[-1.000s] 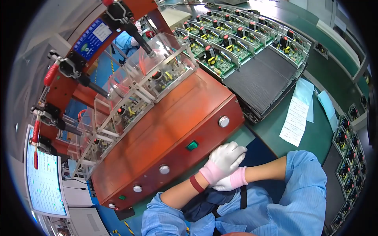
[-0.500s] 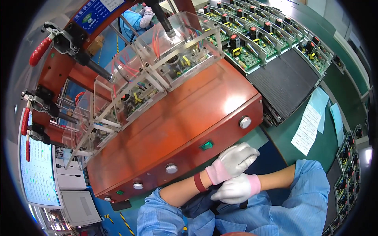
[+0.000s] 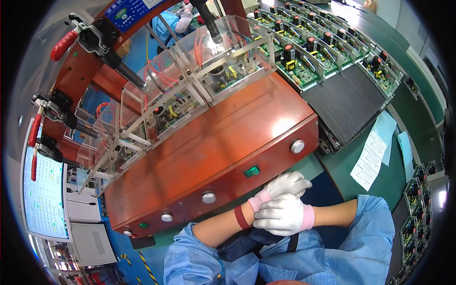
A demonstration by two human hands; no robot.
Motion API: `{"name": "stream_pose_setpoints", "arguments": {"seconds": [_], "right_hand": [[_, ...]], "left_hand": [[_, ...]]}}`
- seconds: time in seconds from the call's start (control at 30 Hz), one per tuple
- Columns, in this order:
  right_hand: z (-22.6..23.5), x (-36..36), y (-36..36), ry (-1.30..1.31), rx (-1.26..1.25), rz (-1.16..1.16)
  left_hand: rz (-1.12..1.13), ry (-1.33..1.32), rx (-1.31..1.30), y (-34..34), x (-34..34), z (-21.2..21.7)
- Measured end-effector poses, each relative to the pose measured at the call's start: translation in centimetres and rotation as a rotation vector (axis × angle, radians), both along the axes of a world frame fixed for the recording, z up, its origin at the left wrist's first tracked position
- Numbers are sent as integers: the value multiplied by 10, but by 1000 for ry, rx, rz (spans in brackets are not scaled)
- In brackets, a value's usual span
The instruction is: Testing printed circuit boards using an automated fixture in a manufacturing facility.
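Both hands wear white knit gloves with pink cuffs, in front of a red-brown test fixture (image 3: 209, 147). My left hand (image 3: 288, 184) lies near the fixture's lower front edge, fingers curled loosely together, with nothing visible in them. A dark red wristband (image 3: 242, 217) circles the left forearm. Across the left wrist lies my right hand (image 3: 280, 216), its fingers closed over the pink glove cuff (image 3: 259, 199) and hiding part of it. A green rocker switch (image 3: 251, 171) and a round silver button (image 3: 298, 146) on the fixture's front are close to the left hand.
Clear covers (image 3: 232, 66) enclose circuit boards on the fixture, below toggle clamps with red handles (image 3: 64, 46). Several rows of green circuit boards (image 3: 301, 73) stand at upper right, beside a black ribbed surface (image 3: 346, 102). A printed sheet (image 3: 368, 164) lies right; a monitor (image 3: 45, 190) stands left.
My right hand has moved up and closed over the left glove's cuff; before, it lay below the left wrist. The left hand stays nearly in place. The view has shifted slightly.
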State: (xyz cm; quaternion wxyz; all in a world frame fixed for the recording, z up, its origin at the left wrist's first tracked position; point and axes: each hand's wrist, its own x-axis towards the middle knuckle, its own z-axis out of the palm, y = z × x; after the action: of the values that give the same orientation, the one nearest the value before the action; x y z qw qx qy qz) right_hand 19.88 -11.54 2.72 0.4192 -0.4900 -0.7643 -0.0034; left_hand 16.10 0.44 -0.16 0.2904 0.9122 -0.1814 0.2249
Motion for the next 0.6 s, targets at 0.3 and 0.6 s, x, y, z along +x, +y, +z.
{"name": "stream_pose_setpoints", "arguments": {"seconds": [0.3, 0.6], "right_hand": [[-2, -5, 1, 79, 14, 28], [-1, -5, 0, 46, 11, 21]], "left_hand": [[7, -40, 6, 2, 0, 10], [7, -11, 15, 2, 0, 1]]}}
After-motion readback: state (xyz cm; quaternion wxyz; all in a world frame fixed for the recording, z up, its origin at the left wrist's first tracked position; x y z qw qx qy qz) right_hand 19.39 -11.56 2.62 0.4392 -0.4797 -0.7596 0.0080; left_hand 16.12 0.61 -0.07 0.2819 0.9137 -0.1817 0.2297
